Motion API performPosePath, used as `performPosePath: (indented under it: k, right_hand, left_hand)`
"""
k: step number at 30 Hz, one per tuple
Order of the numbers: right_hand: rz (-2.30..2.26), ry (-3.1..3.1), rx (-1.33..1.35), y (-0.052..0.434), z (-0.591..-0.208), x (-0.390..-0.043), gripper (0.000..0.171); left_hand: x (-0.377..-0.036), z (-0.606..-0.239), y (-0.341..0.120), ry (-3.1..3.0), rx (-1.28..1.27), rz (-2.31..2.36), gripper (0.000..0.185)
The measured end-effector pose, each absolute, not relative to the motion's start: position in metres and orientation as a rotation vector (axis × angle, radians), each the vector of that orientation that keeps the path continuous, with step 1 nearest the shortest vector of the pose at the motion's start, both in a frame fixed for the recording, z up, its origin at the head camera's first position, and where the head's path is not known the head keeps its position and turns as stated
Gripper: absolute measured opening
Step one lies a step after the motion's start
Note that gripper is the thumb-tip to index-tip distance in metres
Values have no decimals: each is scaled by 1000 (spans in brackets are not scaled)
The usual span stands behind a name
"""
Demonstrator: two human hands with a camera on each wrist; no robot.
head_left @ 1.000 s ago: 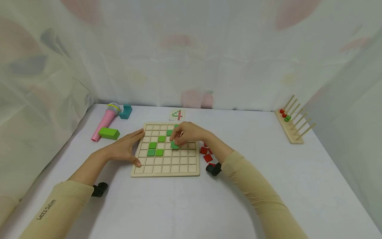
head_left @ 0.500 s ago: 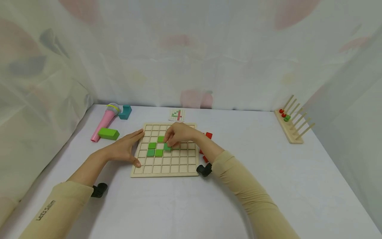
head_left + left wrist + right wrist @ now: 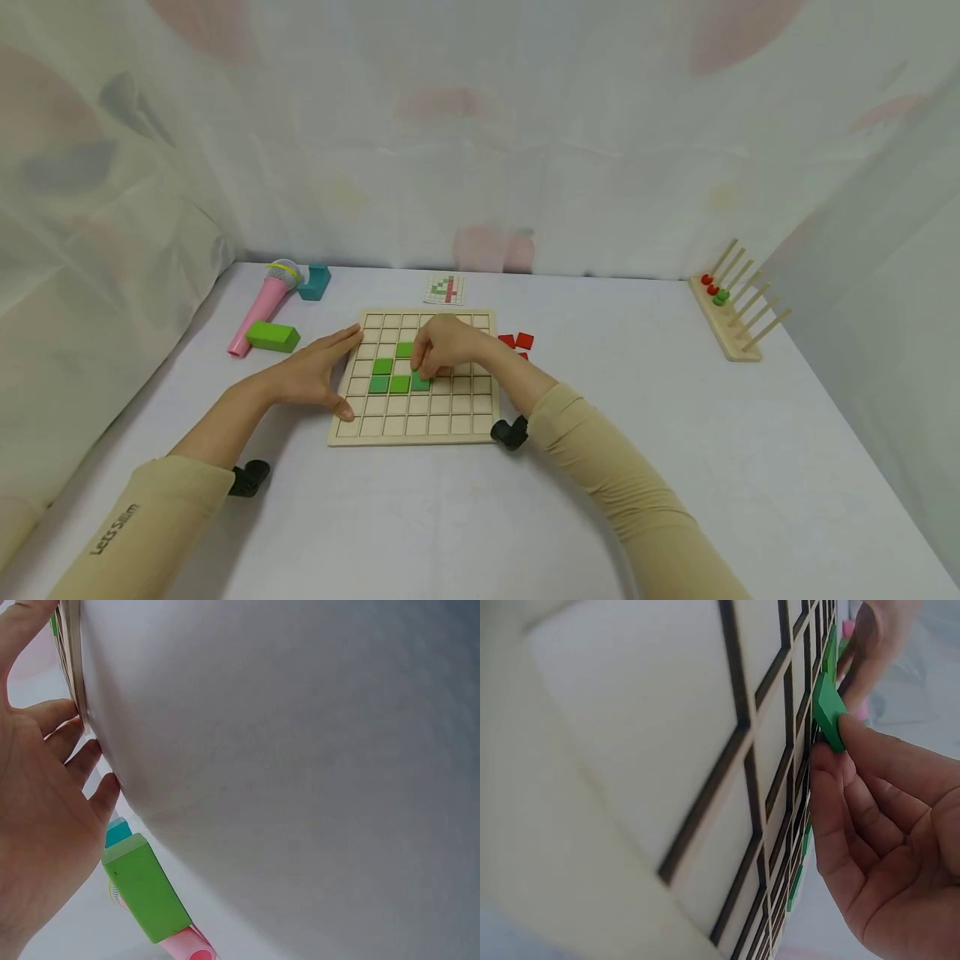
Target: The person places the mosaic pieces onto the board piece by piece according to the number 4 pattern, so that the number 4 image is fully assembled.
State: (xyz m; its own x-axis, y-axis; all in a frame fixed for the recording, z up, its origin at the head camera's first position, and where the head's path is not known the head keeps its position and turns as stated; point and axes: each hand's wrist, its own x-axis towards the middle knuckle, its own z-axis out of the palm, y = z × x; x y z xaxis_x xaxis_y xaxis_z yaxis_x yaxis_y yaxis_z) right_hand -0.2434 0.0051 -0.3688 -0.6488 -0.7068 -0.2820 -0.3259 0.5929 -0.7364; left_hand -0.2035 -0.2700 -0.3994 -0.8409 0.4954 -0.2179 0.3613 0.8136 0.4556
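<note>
Green tile pinched by right hand (over the board).

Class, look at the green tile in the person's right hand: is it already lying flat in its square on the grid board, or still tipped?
Tipped. In the right wrist view the green tile stands on edge against the grid board, pinched by the right hand.
</note>
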Motion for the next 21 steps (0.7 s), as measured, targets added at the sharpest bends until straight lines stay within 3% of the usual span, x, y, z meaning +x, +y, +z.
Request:
performPosePath:
  k: [21]
  right_hand:
    - [-786,2320,-842,3,-367,-238,10]
  left_hand:
    - [-204,-399,-270,2670,661,567,138]
